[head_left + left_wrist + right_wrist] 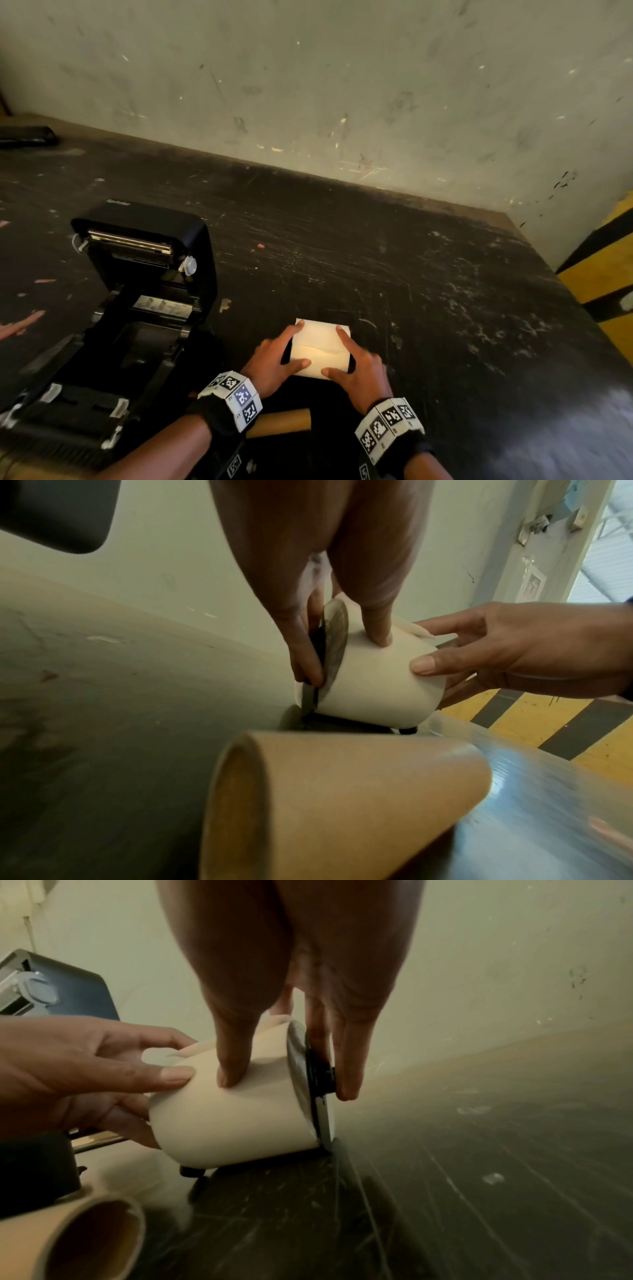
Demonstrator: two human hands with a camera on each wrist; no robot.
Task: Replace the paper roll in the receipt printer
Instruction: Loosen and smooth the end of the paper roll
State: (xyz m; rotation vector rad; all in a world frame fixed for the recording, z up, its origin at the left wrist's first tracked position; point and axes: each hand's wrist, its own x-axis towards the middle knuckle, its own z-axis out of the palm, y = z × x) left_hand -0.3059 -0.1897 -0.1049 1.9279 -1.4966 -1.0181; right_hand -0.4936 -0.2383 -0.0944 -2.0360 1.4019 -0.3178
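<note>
A cream paper roll (320, 346) with a black disc (320, 1091) at each end lies on the dark table, right of the open black receipt printer (137, 308). My left hand (296, 344) grips its left end, thumb on the paper and fingers against the disc (320, 653). My right hand (334, 349) grips the right end the same way. In the wrist views the roll (373, 677) (232, 1118) rests low on the table between both hands. The printer's lid is raised and its paper bay shows no roll.
A brown cardboard tube (284, 423) wrapped partly in clear film (548, 791) lies just in front of my wrists. A scuffed wall (342, 85) runs behind the table. Yellow-and-black striped flooring (609, 274) shows past the table's right edge.
</note>
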